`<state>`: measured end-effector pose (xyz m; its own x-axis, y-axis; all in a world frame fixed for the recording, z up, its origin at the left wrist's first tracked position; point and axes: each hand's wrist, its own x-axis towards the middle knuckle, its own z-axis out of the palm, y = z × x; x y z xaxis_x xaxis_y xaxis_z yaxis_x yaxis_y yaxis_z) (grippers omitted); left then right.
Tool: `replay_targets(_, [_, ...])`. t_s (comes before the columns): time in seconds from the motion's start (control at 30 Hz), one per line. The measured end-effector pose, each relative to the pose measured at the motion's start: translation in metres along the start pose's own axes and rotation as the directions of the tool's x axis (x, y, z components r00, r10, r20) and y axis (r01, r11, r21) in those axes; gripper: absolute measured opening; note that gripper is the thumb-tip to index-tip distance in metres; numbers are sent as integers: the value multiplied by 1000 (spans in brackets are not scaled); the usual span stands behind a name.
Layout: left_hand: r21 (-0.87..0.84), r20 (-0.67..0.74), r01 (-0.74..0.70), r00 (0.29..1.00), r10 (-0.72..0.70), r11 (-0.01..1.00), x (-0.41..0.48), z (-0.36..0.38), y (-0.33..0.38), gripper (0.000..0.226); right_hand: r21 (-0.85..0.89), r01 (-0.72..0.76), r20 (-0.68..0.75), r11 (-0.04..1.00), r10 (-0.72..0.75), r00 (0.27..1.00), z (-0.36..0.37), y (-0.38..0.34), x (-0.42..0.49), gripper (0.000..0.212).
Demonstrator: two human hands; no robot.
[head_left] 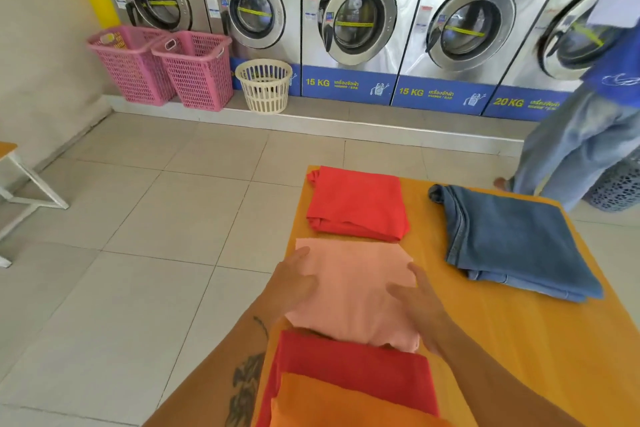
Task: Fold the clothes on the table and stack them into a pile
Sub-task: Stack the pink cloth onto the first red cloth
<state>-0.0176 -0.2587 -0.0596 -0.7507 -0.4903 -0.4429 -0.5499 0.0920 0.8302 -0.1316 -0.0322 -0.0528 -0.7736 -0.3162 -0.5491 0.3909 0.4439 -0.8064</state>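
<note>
A folded pink garment [353, 291] lies on the orange table [519, 340] in front of me. My left hand [294, 282] rests flat on its left edge and my right hand [417, 305] lies on its right side, fingers spread. Beyond it sits a folded red garment [358, 203]. Folded blue jeans [512, 239] lie to the right. Nearest me, a red garment [353, 371] lies under an orange one [332, 406], both folded.
A row of washing machines [356, 21] lines the far wall, with two pink baskets [162, 68] and a cream basket [265, 85] before them. Another person in jeans [575, 146] stands at the right. A white-legged bench [20, 184] is at the left.
</note>
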Motion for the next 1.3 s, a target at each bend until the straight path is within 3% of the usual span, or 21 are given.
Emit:
replay_targets(0.13, [-405,169,138,983,-74,904,1,-4,12,66,-109,119,-22,987,-122,992,20,-5,-3,80])
replay_targets(0.27, [-451,187,67,982,21,890,1,-8,19,65,-182,217,-43,959,-229,973,15,-14,-9,63])
replay_targets(0.4, [-473,170,-2,981,94,881,13,-23,41,70,-164,286,-49,944,-298,953,-13,-43,-4,60])
replay_targets(0.6, [-205,-10,-177,984,179,963,64,-34,101,68,-229,335,-67,914,-358,931,-26,-94,46,57])
replay_targets(0.73, [-75,-148,-277,953,264,958,112,-35,131,68,-266,383,-124,884,-426,896,-20,-125,97,58])
replay_targets(0.8, [49,-212,-306,927,309,951,132,-32,135,58,-364,378,-122,851,-446,887,-17,-132,123,56])
replay_targets(0.87, [367,-188,-264,918,348,892,147,-28,128,38,-591,316,-36,742,-416,909,-14,-127,146,53])
replay_targets(0.97, [727,-76,-76,979,191,682,154,-14,103,46,-788,239,33,567,-349,937,-11,-102,162,54])
replay_targets(1.07, [784,-41,-24,995,90,620,148,2,86,54,-750,315,106,582,-363,926,-13,-85,164,54])
replay_targets(1.17, [801,-126,105,992,-5,589,143,11,84,58,-762,345,152,548,-366,918,-20,-81,168,58])
replay_targets(1.23, [827,-167,149,986,-16,542,134,10,89,55,-780,348,159,520,-373,914,-23,-85,168,57])
replay_targets(1.3, [815,-168,121,985,32,567,121,8,93,51,-785,350,149,511,-394,907,-24,-88,162,52])
